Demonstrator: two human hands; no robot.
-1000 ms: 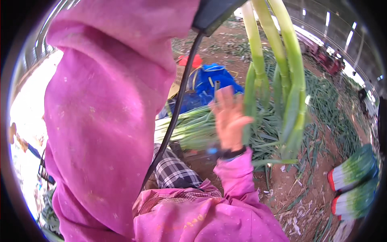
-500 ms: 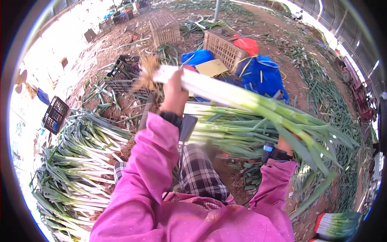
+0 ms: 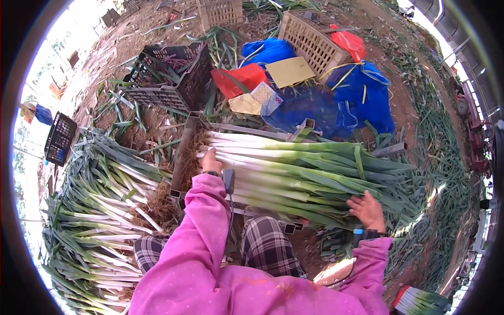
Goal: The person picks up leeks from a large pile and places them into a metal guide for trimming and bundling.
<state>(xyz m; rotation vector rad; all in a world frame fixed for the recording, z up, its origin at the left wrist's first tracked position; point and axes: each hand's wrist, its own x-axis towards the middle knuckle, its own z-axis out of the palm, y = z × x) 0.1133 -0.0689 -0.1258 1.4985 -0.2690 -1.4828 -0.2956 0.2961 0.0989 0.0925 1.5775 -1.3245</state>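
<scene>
A thick layer of leeks (image 3: 294, 168) lies across a metal frame (image 3: 185, 152), with white stems and brown roots at the left and green leaves at the right. My left hand (image 3: 208, 161) is closed around white stems close to the root end. Beside the lower edge of the green leaves is my right hand (image 3: 367, 211), open with its fingers spread and holding nothing. On the ground at my left lies a big heap of leeks (image 3: 105, 231), their roots toward my knees.
A black crate (image 3: 173, 79) with plant scraps stands beyond the frame. Nearby lie red plastic (image 3: 239, 80), blue mesh bags (image 3: 362, 100) and a yellow card (image 3: 290, 72), with a beige crate (image 3: 312, 44) behind. Leaf litter (image 3: 441, 173) covers the ground at right; a leek bundle (image 3: 420, 302) lies lower right.
The leeks that I held up in the air now lie on the frame with the others. My left hand has come down, and my right hand has let go of the leaves.
</scene>
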